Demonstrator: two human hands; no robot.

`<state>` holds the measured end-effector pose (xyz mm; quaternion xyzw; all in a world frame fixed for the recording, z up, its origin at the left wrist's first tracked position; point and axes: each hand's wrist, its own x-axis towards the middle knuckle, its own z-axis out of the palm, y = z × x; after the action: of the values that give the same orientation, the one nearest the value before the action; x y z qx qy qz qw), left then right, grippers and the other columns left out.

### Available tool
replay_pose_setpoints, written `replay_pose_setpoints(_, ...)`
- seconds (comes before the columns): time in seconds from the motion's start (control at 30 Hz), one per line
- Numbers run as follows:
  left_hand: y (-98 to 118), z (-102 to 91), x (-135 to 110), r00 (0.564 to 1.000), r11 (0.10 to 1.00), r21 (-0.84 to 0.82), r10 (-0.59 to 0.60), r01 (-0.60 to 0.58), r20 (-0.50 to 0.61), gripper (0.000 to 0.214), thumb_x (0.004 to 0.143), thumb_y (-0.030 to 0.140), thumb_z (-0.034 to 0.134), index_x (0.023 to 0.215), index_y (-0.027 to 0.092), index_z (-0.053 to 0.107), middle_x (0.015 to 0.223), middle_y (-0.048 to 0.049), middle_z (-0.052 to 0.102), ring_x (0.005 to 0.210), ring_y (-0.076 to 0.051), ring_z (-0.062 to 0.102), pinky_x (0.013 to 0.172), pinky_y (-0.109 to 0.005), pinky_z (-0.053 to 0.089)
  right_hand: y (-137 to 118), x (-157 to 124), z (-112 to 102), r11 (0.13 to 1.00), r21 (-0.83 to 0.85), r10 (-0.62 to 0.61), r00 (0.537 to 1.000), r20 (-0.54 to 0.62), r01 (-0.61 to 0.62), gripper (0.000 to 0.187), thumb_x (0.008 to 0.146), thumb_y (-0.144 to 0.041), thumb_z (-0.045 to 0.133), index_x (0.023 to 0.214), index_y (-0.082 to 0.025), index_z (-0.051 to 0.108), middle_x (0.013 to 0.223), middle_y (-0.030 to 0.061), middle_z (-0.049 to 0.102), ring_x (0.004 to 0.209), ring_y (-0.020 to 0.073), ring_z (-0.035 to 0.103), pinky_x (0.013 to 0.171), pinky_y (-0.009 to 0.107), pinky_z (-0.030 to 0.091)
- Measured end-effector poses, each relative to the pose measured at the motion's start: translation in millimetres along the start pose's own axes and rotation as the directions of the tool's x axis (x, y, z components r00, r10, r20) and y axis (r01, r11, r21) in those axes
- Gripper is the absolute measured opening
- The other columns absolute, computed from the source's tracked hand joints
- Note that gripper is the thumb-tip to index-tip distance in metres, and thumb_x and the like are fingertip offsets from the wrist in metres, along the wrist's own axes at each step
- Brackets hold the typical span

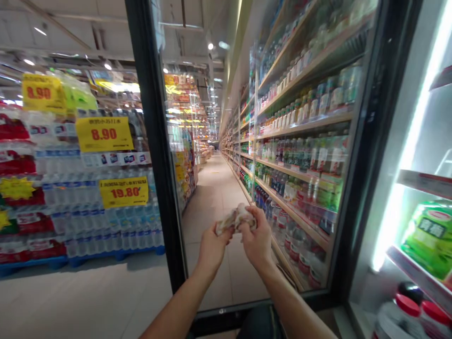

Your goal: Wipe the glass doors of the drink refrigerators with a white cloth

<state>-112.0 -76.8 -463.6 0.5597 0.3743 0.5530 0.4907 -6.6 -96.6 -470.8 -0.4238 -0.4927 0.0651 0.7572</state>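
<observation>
Both my hands are raised in front of an open glass fridge door (247, 155). My left hand (212, 247) and my right hand (257, 238) are each closed on a crumpled whitish cloth or wad of paper (236, 218), held between them against the lower part of the glass. The glass shows the supermarket aisle and drink shelves behind it. I cannot make out exactly what the crumpled thing is.
The door's black frame (155, 155) stands just left of my hands. At right is the lit fridge interior with green packets (429, 235) and red-capped bottles (409, 306). Stacked bottled-water packs with yellow price signs (105, 134) stand at left. A tiled aisle (219, 188) runs ahead.
</observation>
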Motion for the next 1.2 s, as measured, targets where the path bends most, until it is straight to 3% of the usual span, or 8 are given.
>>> replay_pose_setpoints(0.13, -2.5, 6.3, -11.8, 0.993, 0.988, -0.153, 0.004, 0.015, 0.122, 0.027, 0.055, 0.029, 0.067, 0.078, 0.016, 0.062, 0.07, 0.0015, 0.062, 0.069, -0.013, 0.055, 0.067, -0.026, 0.044, 26.8, -29.6, 7.5, 0.871, -0.241, -0.429, 0.902, 0.047, 0.427, 0.035, 0.079, -0.013, 0.043, 0.109, -0.023, 0.057, 0.122, 0.0093, 0.057, 0.119, 0.0225, 0.048, 0.099, 0.045, 0.04)
replay_pose_setpoints(0.3, -1.7, -4.4, -11.8, 0.884, 0.948, -0.189, -0.149, 0.255, 0.444, 0.038, 0.068, 0.045, 0.056, 0.09, 0.017, 0.066, 0.091, -0.0065, 0.068, 0.094, -0.022, 0.059, 0.084, -0.036, 0.045, 45.0, -32.8, -0.7, 0.688, -0.329, -0.555, 0.761, 0.336, 0.647, 0.054, 0.082, -0.02, 0.048, 0.135, -0.021, 0.04, 0.139, 0.0119, 0.042, 0.135, 0.0273, 0.028, 0.105, 0.054, 0.032)
replay_pose_setpoints(0.43, -0.7, -18.8, 3.3, 0.948, 0.965, 0.177, 0.136, -0.192, 0.29, 0.036, 0.076, 0.044, 0.048, 0.094, 0.019, 0.066, 0.115, -0.0085, 0.062, 0.116, -0.025, 0.051, 0.1, -0.043, 0.037, 50.1, 1.2, 0.1, 0.634, -0.351, -0.605, 0.725, 0.329, 0.689, 0.042, 0.087, -0.013, 0.039, 0.124, -0.026, 0.054, 0.127, 0.0066, 0.056, 0.131, 0.0205, 0.035, 0.105, 0.045, 0.037)
replay_pose_setpoints(0.57, -8.7, -33.2, 19.3, 0.756, 0.527, 0.621, 0.632, -0.58, 0.169, 0.033, 0.078, 0.029, 0.048, 0.106, 0.017, 0.06, 0.134, -0.0109, 0.048, 0.128, -0.026, 0.039, 0.108, -0.048, 0.026, 71.5, 16.6, 10.9, 0.486, -0.511, -0.602, 0.695, 0.393, 0.709, 0.044, 0.086, -0.011, 0.037, 0.123, -0.027, 0.055, 0.128, 0.0051, 0.056, 0.133, 0.0211, 0.033, 0.111, 0.049, 0.02)
replay_pose_setpoints(0.67, -23.7, -45.2, 26.8, 0.642, 0.24, 0.756, 0.709, -0.609, 0.292, 0.039, 0.079, 0.021, 0.046, 0.117, 0.017, 0.053, 0.14, -0.0134, 0.041, 0.133, -0.027, 0.032, 0.108, -0.052, 0.025, 94.1, 21.2, -4.5, 0.336, -0.548, -0.611, 0.62, 0.492, 0.766, 0.049, 0.084, -0.007, 0.039, 0.126, -0.029, 0.051, 0.125, 0.0039, 0.058, 0.132, 0.0196, 0.035, 0.112, 0.048, 0.014)
replay_pose_setpoints(0.9, -38.6, -56.8, 35.9, 0.567, 0.073, 0.804, 0.747, -0.59, 0.348, 0.044, 0.079, 0.016, 0.046, 0.123, 0.017, 0.046, 0.144, -0.0155, 0.033, 0.136, -0.029, 0.026, 0.108, -0.054, 0.024, 105.1, 58.4, -68.3, 0.427, -0.864, -0.649, 0.756, -0.088, 0.267, 0.048, 0.089, -0.021, 0.038, 0.137, -0.017, 0.039, 0.143, 0.0173, 0.035, 0.138, 0.0312, 0.019, 0.104, 0.058, 0.023)
replay_pose_setpoints(1.07, -37.0, -49.0, 37.7, 0.532, 0.022, 0.817, 0.769, -0.576, 0.354, 0.045, 0.079, 0.016, 0.047, 0.124, 0.015, 0.045, 0.145, -0.0174, 0.03, 0.138, -0.029, 0.018, 0.108, -0.053, 0.025, 103.1, 43.7, -39.1, 0.304, -0.717, -0.632, 0.696, 0.341, 0.628, 0.049, 0.087, -0.021, 0.042, 0.136, -0.023, 0.039, 0.136, 0.0106, 0.046, 0.136, 0.0241, 0.026, 0.109, 0.05, 0.022)
replay_pose_setpoints(1.2, -33.8, -53.8, 41.3, 0.486, -0.094, 0.793, 0.745, -0.602, 0.457, 0.048, 0.08, 0.015, 0.045, 0.127, 0.014, 0.043, 0.142, -0.0171, 0.036, 0.137, -0.027, 0.023, 0.11, -0.051, 0.021, 113.6, 60.0, -68.0, 0.384, -0.829, -0.609, 0.787, 0.103, 0.406, 0.049, 0.089, -0.025, 0.039, 0.137, -0.019, 0.038, 0.138, 0.0147, 0.043, 0.136, 0.0271, 0.025, 0.108, 0.054, 0.021)
